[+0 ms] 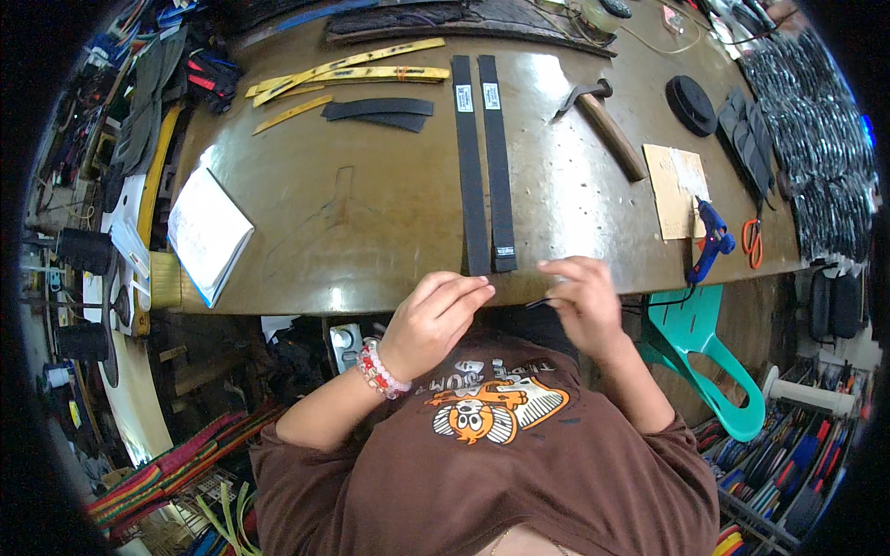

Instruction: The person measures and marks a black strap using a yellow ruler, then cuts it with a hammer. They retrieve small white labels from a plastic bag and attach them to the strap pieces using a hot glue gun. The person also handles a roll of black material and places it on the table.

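Two long black straps (470,176) lie side by side on the table, running away from me, each with a white label near its far end. The right-hand strap (499,176) also carries a small label (504,251) at its near end. At the near end of the left-hand strap, my left hand (441,313) is closed, its fingertips pinching the strap's corner. My right hand (586,301) is held just right of the straps over the table's front edge. Its fingers are curled, with a small dark piece (537,303) at them, too small to name.
The brown table (371,222) bears yellow strips (352,79), dark curved strips (378,113), a hammer (607,130), a blue glue gun (712,243) on cardboard (672,185), orange-handled scissors (752,243), a black roll (692,105) and a notebook (211,233). A green plastic seat (709,357) stands right.
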### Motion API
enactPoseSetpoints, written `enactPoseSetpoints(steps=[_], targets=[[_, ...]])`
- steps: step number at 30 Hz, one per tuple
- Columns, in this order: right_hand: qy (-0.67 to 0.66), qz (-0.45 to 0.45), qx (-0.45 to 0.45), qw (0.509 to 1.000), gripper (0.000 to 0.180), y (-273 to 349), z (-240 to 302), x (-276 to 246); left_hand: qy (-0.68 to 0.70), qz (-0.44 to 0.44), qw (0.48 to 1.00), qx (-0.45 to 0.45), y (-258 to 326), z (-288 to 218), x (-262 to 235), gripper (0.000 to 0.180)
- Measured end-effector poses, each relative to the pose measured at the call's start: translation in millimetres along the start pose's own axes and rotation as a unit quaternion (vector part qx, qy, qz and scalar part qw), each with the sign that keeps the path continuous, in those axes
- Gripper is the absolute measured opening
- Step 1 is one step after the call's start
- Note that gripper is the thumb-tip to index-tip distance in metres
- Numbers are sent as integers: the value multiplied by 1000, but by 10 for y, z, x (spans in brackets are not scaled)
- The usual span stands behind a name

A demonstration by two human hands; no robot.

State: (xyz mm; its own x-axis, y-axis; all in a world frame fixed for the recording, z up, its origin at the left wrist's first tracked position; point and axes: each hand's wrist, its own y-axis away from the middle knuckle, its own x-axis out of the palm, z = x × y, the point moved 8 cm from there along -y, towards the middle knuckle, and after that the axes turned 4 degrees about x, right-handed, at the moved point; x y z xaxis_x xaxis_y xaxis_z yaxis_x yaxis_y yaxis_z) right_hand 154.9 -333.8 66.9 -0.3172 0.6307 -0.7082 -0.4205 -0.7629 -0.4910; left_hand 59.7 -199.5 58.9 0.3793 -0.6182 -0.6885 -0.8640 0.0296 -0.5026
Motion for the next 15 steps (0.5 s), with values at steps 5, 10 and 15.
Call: enactPoseSetpoints(steps=[5, 10, 15], targets=[[95, 44, -34, 994, 10, 266, -57, 538, -85, 70, 994, 5, 169, 157, 296, 34], [99, 47, -33, 993, 10, 325, -112, 603, -100, 67, 992, 24, 179, 170, 347, 35], [84, 40, -41, 995, 11, 269, -69, 546, -106, 69, 991, 40, 141, 153, 327, 39]])
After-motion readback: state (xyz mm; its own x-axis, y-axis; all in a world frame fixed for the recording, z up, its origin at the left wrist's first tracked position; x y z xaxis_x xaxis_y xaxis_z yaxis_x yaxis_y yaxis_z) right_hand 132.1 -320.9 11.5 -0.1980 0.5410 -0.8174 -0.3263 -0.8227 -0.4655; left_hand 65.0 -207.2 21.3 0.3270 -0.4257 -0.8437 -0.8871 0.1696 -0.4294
